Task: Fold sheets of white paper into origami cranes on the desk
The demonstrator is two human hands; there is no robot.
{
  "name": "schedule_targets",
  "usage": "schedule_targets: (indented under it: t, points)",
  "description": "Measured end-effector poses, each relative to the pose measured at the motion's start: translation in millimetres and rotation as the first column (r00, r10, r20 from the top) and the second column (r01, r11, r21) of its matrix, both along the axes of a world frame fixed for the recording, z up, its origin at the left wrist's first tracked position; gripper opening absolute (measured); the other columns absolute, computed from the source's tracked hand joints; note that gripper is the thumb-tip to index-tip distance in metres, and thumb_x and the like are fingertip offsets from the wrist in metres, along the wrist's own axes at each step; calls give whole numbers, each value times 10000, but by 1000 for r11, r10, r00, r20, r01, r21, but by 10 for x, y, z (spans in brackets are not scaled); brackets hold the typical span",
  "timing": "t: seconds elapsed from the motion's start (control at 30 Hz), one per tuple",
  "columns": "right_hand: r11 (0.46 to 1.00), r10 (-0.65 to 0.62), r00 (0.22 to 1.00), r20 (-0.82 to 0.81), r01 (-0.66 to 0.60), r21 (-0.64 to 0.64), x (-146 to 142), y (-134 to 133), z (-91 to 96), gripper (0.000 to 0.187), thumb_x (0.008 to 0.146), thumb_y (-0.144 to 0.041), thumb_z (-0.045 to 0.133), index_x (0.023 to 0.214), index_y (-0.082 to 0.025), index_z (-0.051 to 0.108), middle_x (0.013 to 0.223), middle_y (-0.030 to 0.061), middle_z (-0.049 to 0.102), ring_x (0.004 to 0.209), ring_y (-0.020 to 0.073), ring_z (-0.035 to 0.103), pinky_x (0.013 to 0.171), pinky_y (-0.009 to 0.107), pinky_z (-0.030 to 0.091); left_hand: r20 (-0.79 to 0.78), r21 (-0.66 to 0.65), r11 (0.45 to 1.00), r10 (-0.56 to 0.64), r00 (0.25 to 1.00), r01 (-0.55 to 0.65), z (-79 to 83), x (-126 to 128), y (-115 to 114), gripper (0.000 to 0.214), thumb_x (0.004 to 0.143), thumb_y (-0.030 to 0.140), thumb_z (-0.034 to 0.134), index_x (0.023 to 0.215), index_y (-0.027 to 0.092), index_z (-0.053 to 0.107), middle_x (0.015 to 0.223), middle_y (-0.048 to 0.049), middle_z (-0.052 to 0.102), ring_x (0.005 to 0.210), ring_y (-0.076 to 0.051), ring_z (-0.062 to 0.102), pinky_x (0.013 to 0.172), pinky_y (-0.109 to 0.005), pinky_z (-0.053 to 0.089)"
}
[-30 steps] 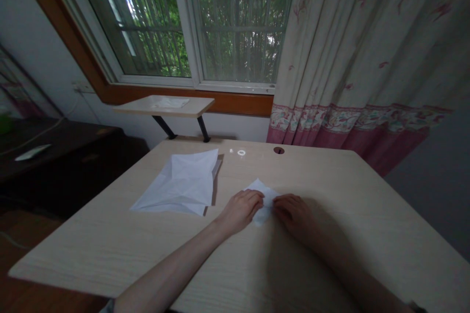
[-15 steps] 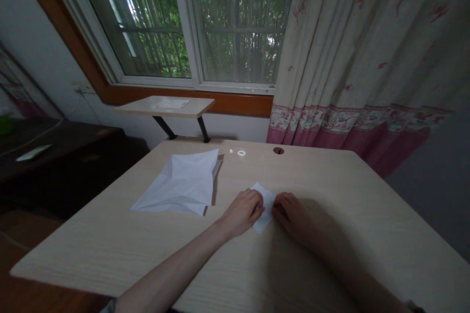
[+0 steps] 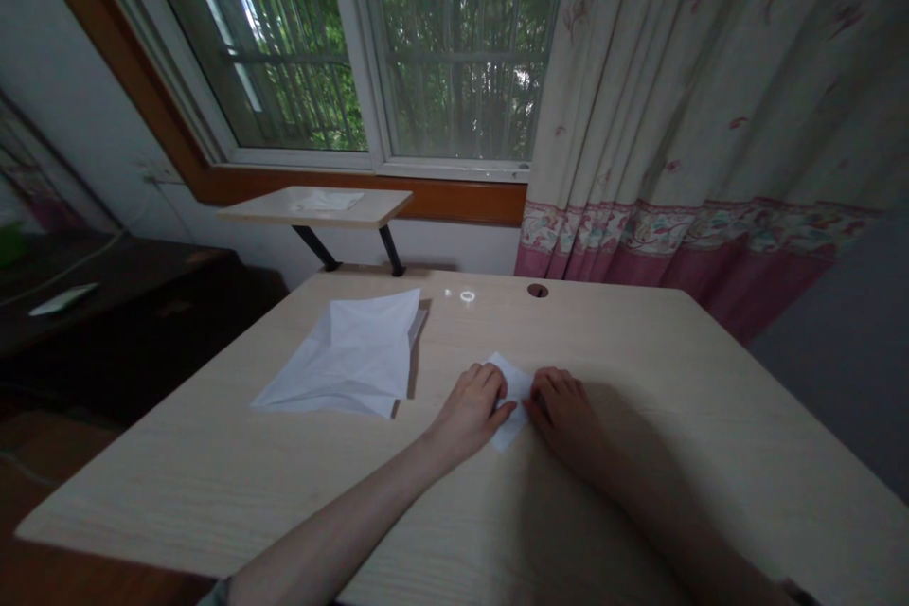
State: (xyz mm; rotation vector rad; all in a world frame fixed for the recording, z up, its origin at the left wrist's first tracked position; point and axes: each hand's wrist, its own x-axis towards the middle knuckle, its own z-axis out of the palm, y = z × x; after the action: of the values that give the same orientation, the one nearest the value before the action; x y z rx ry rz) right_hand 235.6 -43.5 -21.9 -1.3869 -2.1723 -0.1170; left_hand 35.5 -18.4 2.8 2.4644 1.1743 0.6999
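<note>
A small folded white paper (image 3: 512, 393) lies on the pale wooden table (image 3: 639, 454) near its middle. My left hand (image 3: 474, 409) rests on the paper's left side with its fingers curled and pressing down. My right hand (image 3: 564, 414) presses on the paper's right side, fingers bent over its edge. The two hands almost touch, and most of the paper is hidden beneath them.
A larger creased sheet of white paper (image 3: 347, 355) lies to the left on the table. A cable hole (image 3: 538, 291) and a small ring (image 3: 467, 296) sit near the far edge. A small shelf (image 3: 316, 204) hangs under the window. A curtain (image 3: 710, 114) hangs at right.
The small paper has been folded narrower; its right flap no longer shows. Both hands have drawn closer together over it.
</note>
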Motion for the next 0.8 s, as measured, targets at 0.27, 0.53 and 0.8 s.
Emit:
schedule_targets:
  t: [0.27, 0.53, 0.8]
  points:
    - [1000, -13, 1000, 1, 13, -25, 53, 26, -21, 148, 953, -169, 392, 920, -221, 526, 933, 86, 631, 862, 241, 595, 790, 401, 494, 71, -39, 999, -12, 997, 15, -29, -29, 43, 89, 893, 210, 658, 918, 187, 576, 991, -38, 613, 969, -218, 534, 857, -343, 446]
    - [996, 29, 999, -39, -32, -88, 78, 14, 34, 186, 914, -75, 400, 903, -208, 529, 941, 78, 627, 894, 237, 577, 813, 395, 496, 175, -92, 987, -115, 978, 132, -37, -128, 109, 124, 881, 116, 646, 975, 194, 624, 1028, -39, 643, 1023, -203, 549, 920, -334, 448]
    - [993, 38, 999, -28, -41, -112, 104, 11, 31, 361, 756, 56, 379, 922, -214, 552, 982, 67, 633, 959, 232, 572, 843, 375, 473, 163, -68, 961, -255, 953, 269, -13, -200, 137, 162, 959, 177, 540, 1087, 204, 635, 1097, -62, 645, 1087, -197, 558, 967, -338, 452]
